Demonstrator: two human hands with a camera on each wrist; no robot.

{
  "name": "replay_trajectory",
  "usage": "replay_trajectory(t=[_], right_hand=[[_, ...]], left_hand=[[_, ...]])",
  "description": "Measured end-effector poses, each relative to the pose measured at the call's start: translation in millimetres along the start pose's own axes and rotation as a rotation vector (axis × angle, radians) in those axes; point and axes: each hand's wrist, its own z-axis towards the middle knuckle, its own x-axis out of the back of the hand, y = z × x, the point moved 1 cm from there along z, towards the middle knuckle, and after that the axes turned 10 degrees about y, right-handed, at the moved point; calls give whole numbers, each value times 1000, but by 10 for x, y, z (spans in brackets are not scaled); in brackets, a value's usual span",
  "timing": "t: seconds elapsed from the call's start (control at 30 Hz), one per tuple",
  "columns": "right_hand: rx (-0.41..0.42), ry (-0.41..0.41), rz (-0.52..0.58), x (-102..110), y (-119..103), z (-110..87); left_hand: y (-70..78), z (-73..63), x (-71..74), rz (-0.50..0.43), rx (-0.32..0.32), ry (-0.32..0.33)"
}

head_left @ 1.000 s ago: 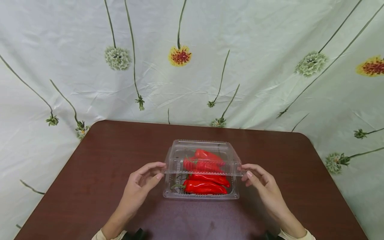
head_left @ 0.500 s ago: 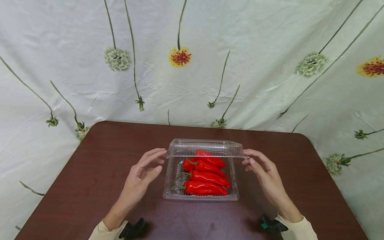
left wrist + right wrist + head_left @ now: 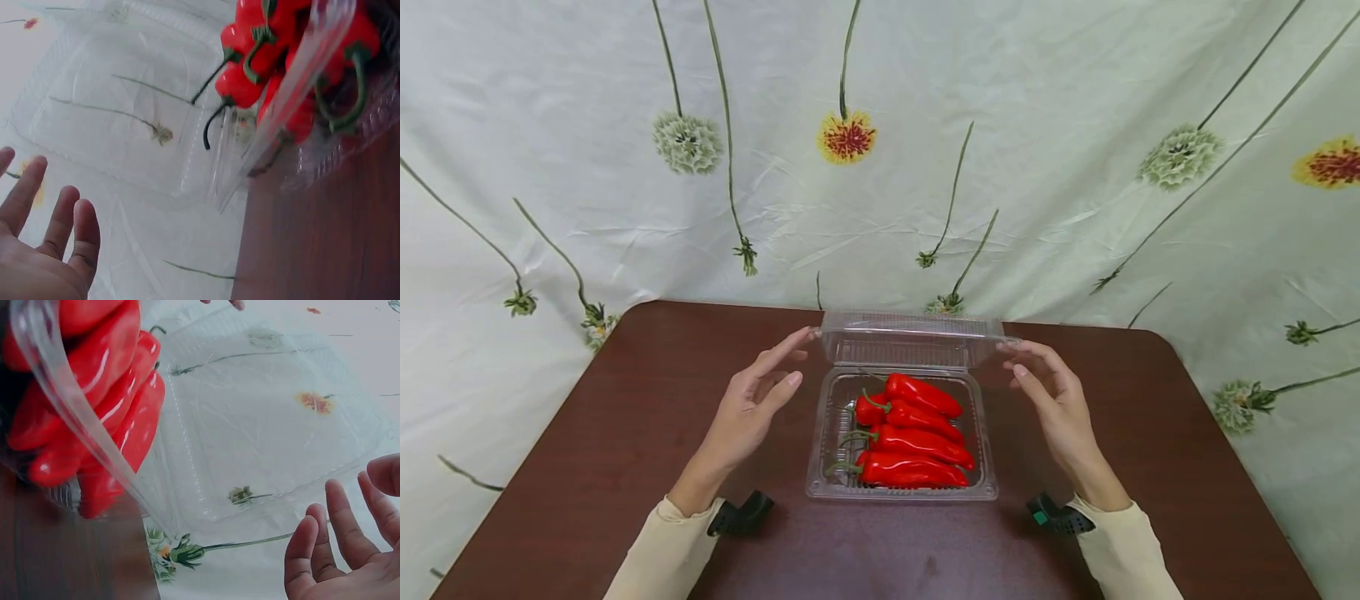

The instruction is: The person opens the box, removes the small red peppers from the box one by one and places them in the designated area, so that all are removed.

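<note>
A clear plastic hinged container stands on the table, its lid (image 3: 895,352) raised at the far side and its base (image 3: 904,493) flat. Several long red peppers (image 3: 913,442) with green stems lie in the base, stacked in a row. My left hand (image 3: 741,412) reaches to the lid's left front corner, index finger extended and thumb held apart. At the opposite corner, the fingertips of my right hand (image 3: 1060,408) are right at the lid's edge, thumb also apart. Both wrist views show the see-through lid (image 3: 125,125) standing up beside relaxed, spread fingers.
The dark reddish-brown table (image 3: 625,433) extends on both sides of the container. Behind it hangs a pale cloth (image 3: 1037,83) printed with flowers and stems. Dark straps with cameras (image 3: 741,514) sit at both wrists, over cream sleeves (image 3: 662,554).
The lid has swung up and away from me, from half covering the peppers to standing behind them. Both hands have moved upward and away with its corners. The base has stayed put.
</note>
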Motion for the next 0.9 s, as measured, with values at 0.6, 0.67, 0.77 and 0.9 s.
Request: replay_trajectory(t=[0.6,0.67,0.77,0.9], right_hand=[[2,35,32,-96,256,367],[-6,10,10,-104,296,382],[-25,-23,-32,-104,343,386],[-35,-44,-84,-92,392,380]], left_hand=[[-303,407,-83,-165,164,-93],[-361,417,-75,-171,182,-103],[-441,422,-74,-150,206,-127],[-543,421,-93,-118,237,-154]])
